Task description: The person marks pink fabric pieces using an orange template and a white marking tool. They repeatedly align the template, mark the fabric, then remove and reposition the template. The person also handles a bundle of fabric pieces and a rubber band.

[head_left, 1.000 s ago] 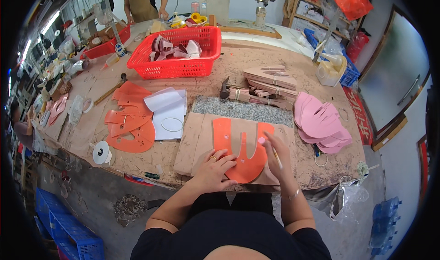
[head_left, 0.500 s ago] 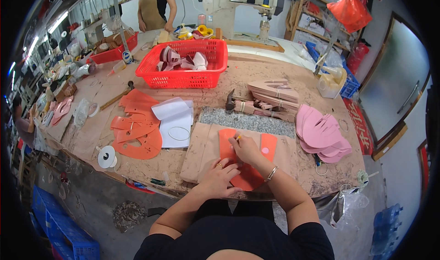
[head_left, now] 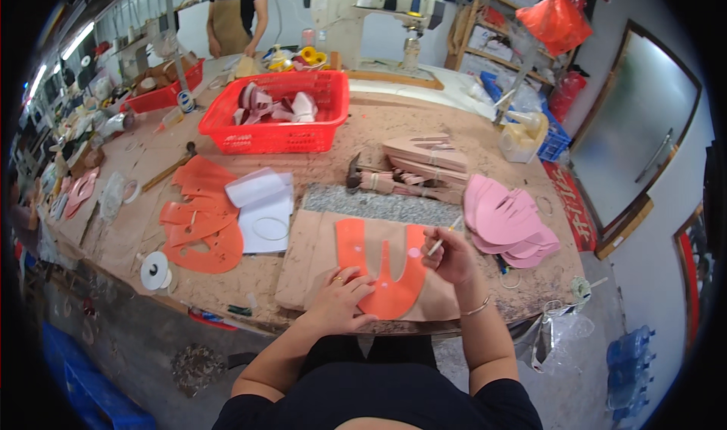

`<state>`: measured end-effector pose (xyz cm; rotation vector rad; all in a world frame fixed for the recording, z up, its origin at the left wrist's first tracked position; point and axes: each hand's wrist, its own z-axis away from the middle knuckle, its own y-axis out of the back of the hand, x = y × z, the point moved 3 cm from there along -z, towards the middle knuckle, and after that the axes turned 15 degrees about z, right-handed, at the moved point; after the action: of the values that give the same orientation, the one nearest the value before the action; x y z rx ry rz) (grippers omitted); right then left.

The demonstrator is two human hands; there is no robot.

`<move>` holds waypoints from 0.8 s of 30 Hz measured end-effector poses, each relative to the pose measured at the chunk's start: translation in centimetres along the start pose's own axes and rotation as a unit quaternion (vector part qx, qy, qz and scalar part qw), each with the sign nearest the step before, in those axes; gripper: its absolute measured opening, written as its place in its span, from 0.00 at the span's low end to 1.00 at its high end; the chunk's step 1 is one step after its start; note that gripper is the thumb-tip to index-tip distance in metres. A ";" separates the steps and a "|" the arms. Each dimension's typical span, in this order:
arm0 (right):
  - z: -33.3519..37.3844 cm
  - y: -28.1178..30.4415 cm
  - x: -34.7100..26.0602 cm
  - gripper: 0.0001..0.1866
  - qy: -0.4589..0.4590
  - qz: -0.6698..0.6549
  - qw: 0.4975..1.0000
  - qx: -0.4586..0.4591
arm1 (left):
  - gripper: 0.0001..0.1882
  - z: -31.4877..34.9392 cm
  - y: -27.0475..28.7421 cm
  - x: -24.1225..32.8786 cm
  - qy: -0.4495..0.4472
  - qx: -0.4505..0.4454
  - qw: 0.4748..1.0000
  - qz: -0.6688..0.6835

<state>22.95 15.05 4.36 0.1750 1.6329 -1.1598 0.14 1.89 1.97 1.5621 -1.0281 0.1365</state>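
Note:
An orange U-shaped sheet piece (head_left: 405,297) with a few small pale dots lies on a beige board (head_left: 303,263) before me. My left hand (head_left: 341,300) rests flat on the piece's left side, fingers stretched out. Raised above the right arm of the U, my right hand (head_left: 453,259) grips a thin white pen-like stick (head_left: 435,247) between thumb and fingers. The stick is clear of the sheet, and its lower end points left.
Left of the board are stacked orange pieces (head_left: 201,237), white paper (head_left: 269,214) and a white spool (head_left: 154,271). A grey stone slab (head_left: 363,200), a hammer (head_left: 354,172), bundled beige strips (head_left: 428,157) and pink pieces (head_left: 507,225) lie beyond. A red basket (head_left: 273,138) stands farther back.
My right hand has lifted off the orange piece and moved right with the stick, uncovering the slot in the U. My left hand stays on the piece; the whole view has shifted slightly.

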 end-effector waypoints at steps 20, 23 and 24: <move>0.7 2.9 0.5 0.11 0.133 0.468 0.793 0.368 | 0.30 0.1 0.0 0.0 0.007 0.002 1.000 0.006; 0.0 3.1 1.3 0.12 0.037 0.561 0.764 0.318 | 0.30 0.0 0.1 0.2 0.009 -0.002 1.000 0.003; -0.3 2.9 1.5 0.15 0.037 0.587 0.745 0.315 | 0.30 0.0 0.1 0.2 0.010 -0.003 1.000 0.002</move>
<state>23.91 16.09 1.45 1.4700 0.7632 -0.5971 0.18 1.81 2.12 1.5498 -1.0155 0.1502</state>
